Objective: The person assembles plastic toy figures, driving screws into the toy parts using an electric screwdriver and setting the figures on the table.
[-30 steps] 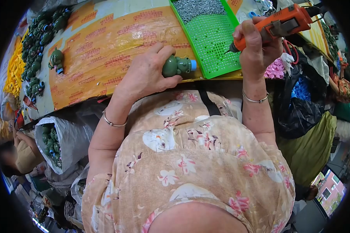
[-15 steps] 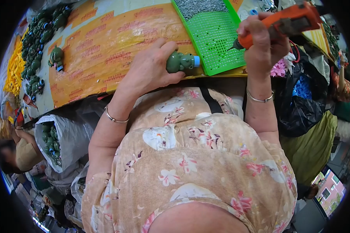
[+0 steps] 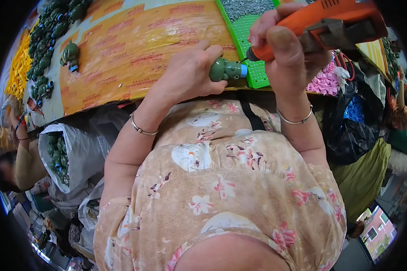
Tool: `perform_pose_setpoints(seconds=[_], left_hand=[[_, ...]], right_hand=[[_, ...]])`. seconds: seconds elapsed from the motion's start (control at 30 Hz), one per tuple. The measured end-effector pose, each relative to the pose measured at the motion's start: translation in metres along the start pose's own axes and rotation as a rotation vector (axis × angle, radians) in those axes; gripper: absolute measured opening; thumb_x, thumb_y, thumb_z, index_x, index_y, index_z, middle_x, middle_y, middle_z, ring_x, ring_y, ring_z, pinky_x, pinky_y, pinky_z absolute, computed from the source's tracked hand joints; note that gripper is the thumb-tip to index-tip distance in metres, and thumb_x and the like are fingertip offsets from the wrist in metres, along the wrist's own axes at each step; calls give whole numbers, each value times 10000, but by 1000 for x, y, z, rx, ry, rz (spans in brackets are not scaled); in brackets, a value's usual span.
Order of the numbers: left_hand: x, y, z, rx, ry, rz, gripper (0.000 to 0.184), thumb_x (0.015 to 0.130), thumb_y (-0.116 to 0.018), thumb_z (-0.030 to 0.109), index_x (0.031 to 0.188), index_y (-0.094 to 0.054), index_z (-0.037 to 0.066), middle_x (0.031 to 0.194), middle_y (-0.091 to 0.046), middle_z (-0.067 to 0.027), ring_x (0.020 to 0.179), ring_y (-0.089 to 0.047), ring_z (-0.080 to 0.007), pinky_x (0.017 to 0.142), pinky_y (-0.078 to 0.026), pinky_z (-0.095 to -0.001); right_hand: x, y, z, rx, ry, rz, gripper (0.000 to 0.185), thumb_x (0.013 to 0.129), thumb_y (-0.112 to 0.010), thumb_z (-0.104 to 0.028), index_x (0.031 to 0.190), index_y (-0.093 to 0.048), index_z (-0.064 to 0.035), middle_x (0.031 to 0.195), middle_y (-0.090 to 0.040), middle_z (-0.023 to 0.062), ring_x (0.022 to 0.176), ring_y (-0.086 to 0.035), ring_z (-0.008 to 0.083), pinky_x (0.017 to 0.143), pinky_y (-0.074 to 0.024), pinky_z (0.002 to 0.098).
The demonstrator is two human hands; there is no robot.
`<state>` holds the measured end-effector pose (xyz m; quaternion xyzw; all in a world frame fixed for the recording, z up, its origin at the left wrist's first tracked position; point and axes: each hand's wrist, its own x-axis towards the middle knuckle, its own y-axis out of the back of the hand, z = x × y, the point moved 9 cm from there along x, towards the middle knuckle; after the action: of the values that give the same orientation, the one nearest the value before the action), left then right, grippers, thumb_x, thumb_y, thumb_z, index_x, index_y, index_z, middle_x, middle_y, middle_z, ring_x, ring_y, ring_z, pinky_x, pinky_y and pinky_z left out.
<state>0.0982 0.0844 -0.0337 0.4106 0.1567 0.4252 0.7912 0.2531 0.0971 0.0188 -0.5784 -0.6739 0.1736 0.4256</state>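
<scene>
My left hand is closed around a green plastic toy figure with a light blue end, held low over the table's near edge. In my right hand is an orange electric screwdriver, its dark bit pointing left and down. The bit's tip is at the upper side of the toy, near its blue end; whether it touches cannot be made out. Just behind, a green perforated tray holds a heap of small grey screws at its far end. My right hand partly covers the tray.
One green figure lies apart on the taped tabletop; many more are piled at the left beside yellow pieces. A white sack of figures hangs lower left. Pink pieces and a black bag sit right. Another person's arm shows left.
My right hand has brought the screwdriver left and down from above the tray to the toy. My left hand still holds the toy, now slightly farther right in view.
</scene>
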Motion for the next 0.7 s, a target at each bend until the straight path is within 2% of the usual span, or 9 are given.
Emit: perform_pose_setpoints(seconds=[0.07,0.13,0.17,0.2,0.27,0.37,0.47,0.57,0.7], left_hand=[[0,0,0,-6,-6,3,522,680,-827,192,1135,-615,49,1031,-619,-184,971,-629,-407,836,-514,-472],[-1,-1,-1,-5,-5,6,539,679,-827,189,1156,-615,51,1032,-619,-185,970,-629,-410,835,-516,-474],[-1,-1,-1,-4,-5,7,548,678,-827,187,1166,-616,52,1033,-619,-185,970,-629,-411,834,-517,-475],[-1,0,1,3,-26,30,496,688,-828,198,1105,-608,44,999,-617,-186,939,-637,-411,802,-519,-480],[-1,3,5,17,-69,76,413,706,-829,221,984,-592,28,930,-613,-187,875,-654,-410,739,-524,-489],[-1,1,7,4,-78,75,425,700,-836,225,981,-585,29,941,-610,-189,881,-656,-414,737,-524,-493],[-2,1,6,3,-63,69,435,693,-844,230,980,-583,34,957,-609,-189,886,-656,-415,739,-527,-493],[-2,3,9,50,-36,66,442,693,-848,234,986,-581,40,967,-611,-184,870,-655,-418,725,-532,-495],[-3,-2,4,23,61,11,463,714,-828,209,1096,-617,54,976,-601,-165,902,-624,-401,764,-509,-471]], right_hand=[[-4,7,16,229,-108,67,411,908,-772,-145,1234,-532,-78,1093,-606,10,942,-581,84,884,-461,209],[1,-20,1,-269,68,0,417,888,-778,-87,1221,-526,-66,1006,-612,23,865,-596,100,810,-483,221],[1,-25,-1,-407,107,-15,424,881,-780,-64,1218,-522,-60,976,-611,29,829,-598,105,779,-488,225],[1,-29,-4,-544,149,-24,431,874,-781,-41,1214,-517,-55,946,-611,34,794,-600,109,747,-494,230],[1,-17,1,-597,137,-1,449,863,-782,-7,1214,-505,-44,911,-602,43,731,-593,109,692,-496,237],[-5,-10,8,-546,62,100,452,877,-770,-12,1231,-491,-37,893,-600,37,735,-589,93,697,-489,227],[-7,-13,13,-668,42,39,456,890,-760,-24,1249,-480,-39,889,-598,28,739,-579,82,692,-484,228],[-4,-22,10,-381,106,-24,415,923,-747,-88,1240,-486,-32,864,-594,28,700,-576,94,659,-489,236],[3,-18,-44,-605,360,1,394,943,-756,-204,1192,-520,-10,796,-598,44,629,-582,128,581,-483,270]])
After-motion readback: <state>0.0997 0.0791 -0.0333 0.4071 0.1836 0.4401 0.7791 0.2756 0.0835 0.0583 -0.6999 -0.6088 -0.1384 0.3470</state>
